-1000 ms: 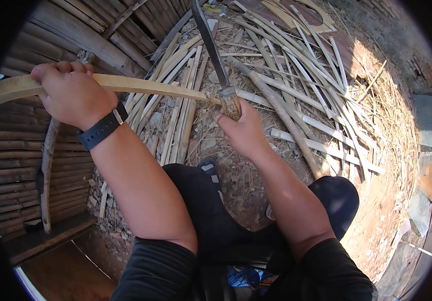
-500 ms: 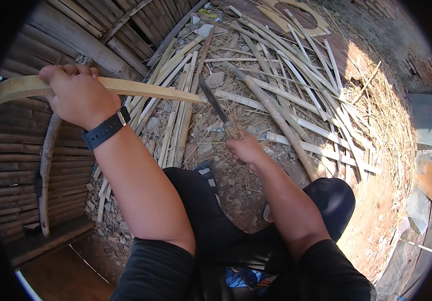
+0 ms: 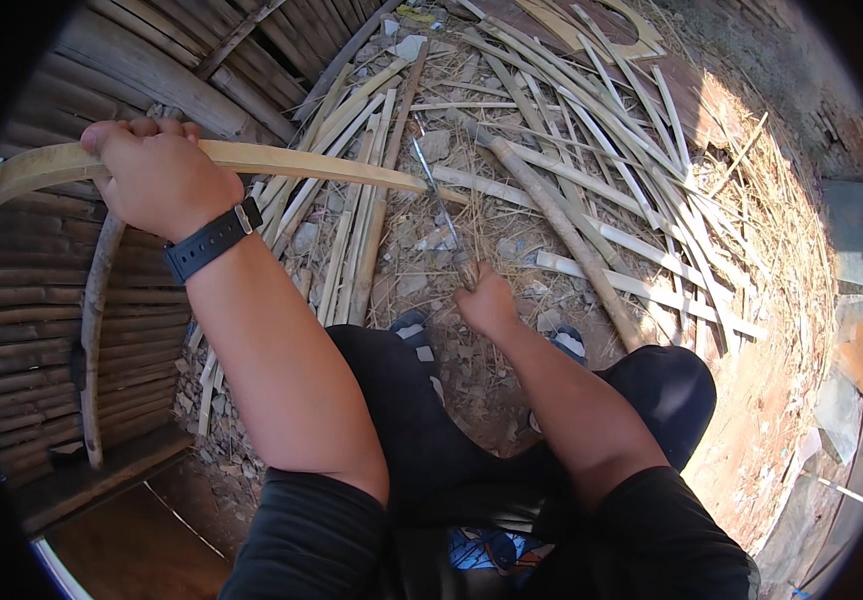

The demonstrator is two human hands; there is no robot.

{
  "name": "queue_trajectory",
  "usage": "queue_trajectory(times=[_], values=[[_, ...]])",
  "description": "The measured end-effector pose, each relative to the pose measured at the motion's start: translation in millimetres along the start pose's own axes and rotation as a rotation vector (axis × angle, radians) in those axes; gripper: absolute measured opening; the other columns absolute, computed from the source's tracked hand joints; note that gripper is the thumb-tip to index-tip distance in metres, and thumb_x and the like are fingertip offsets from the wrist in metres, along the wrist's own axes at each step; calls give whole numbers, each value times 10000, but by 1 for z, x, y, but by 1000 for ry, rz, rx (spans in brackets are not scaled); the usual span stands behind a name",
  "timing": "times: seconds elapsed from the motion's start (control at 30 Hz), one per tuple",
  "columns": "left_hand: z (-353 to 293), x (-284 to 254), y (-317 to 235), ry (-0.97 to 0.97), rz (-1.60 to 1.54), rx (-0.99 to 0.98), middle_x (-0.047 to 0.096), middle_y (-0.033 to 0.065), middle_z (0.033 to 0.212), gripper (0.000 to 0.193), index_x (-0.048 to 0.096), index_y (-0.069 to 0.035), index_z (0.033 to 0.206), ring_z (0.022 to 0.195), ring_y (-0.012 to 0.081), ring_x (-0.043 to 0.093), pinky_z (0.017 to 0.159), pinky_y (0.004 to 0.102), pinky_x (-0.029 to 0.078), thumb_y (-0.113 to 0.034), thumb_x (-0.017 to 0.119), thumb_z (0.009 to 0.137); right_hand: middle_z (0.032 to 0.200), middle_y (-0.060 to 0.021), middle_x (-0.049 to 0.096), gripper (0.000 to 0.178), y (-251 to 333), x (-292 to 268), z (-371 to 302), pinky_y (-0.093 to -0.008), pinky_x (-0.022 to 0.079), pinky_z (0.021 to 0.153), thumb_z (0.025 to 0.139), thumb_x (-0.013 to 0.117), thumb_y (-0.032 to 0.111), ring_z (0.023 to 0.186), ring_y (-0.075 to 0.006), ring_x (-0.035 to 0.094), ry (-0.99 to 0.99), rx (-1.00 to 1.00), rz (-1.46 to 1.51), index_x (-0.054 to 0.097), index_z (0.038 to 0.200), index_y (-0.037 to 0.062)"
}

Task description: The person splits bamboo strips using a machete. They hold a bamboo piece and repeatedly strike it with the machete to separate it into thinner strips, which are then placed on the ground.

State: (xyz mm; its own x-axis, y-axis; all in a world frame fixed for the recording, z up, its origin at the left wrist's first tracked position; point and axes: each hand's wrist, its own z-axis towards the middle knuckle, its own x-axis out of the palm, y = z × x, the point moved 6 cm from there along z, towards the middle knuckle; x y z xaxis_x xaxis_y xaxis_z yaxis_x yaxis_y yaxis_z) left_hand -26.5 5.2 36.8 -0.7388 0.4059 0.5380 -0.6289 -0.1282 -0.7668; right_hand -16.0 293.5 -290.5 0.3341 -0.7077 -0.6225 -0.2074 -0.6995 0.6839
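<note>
- Left hand (image 3: 166, 180): grip's wrapped pretty tight over a pale bamboo strip (image 3: 321, 168), which runs sideways above the littered ground (image 3: 471, 385)
- Right hand (image 3: 489, 303): grip's curled closed round the machete (image 3: 445, 212) handle
- Blade crosses the strip near its right end, can't tell if it's biting in

A long, pale yellow strip of wood (image 3: 326, 168) passes through the left grip (image 3: 166, 182) and extends on both sides of it. A knife (image 3: 448, 225), held by its handle (image 3: 467, 270) in the right grip (image 3: 492, 303), points its narrow, slightly blurred blade (image 3: 423, 150) away, crossing the strip near one end.
</note>
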Motion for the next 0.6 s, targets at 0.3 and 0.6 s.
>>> queue_trajectory(times=[0.3,0.6], values=[[23,-1,-19,350,-58,68,446,59,776,324,454,-67,1037,690,199,440,678,355,408,-386,402,1060,977,-284,698,390,46,-17,-13,-486,523,864,795,681,229,965,-434,683,175,-39,214,655,1077,-38],[46,-16,-19,280,299,250,526,79,967,350,472,-96,1156,777,220,485,747,364,458,-417,411,1031,857,-242,698,392,64,-27,-15,-448,537,774,803,686,246,790,-395,694,146,-108,125,649,1049,-57]])
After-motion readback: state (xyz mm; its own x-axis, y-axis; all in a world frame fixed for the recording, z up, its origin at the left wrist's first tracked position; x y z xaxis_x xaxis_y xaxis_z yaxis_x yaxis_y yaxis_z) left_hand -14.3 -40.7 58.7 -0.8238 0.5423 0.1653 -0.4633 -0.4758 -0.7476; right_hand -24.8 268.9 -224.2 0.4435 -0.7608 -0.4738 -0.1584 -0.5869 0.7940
